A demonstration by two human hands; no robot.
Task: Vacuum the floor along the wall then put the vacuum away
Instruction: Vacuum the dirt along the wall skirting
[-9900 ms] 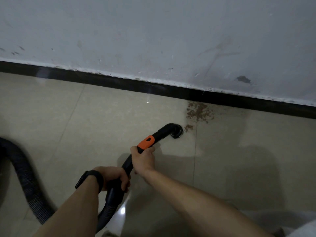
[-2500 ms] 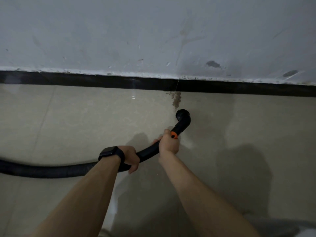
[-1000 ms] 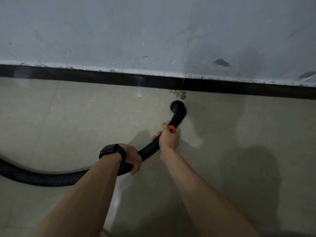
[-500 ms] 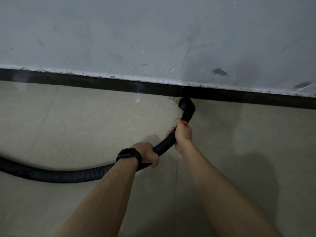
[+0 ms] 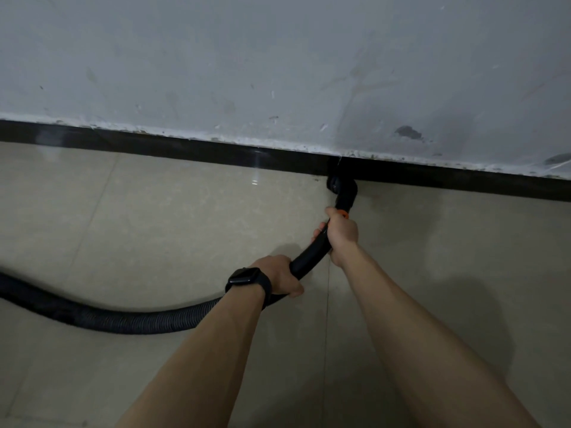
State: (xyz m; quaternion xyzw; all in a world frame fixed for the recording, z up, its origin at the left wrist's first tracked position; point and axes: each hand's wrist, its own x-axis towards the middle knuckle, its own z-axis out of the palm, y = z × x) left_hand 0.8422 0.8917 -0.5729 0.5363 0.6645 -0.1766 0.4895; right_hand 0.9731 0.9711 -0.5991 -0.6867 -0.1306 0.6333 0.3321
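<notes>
Gripping the vacuum hose (image 5: pixel 129 320), the right hand (image 5: pixel 341 235) sits just behind the nozzle (image 5: pixel 342 189), which meets the dark baseboard (image 5: pixel 185 147) straight ahead, while the left hand (image 5: pixel 280 274) clasps the hose farther back.

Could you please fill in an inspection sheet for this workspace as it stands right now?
Surface: beige tiled floor, glossy, with grout lines.
Job's things: black vacuum nozzle on the floor against the baseboard; orange button on the handle tube.
Clutter: nothing seen.
Grippers: left hand grips the tube's lower end; right hand grips it just behind the button.
Cables: corrugated hose trails left across the floor.
Surroundings: scuffed pale wall; smartwatch on left wrist.
</notes>
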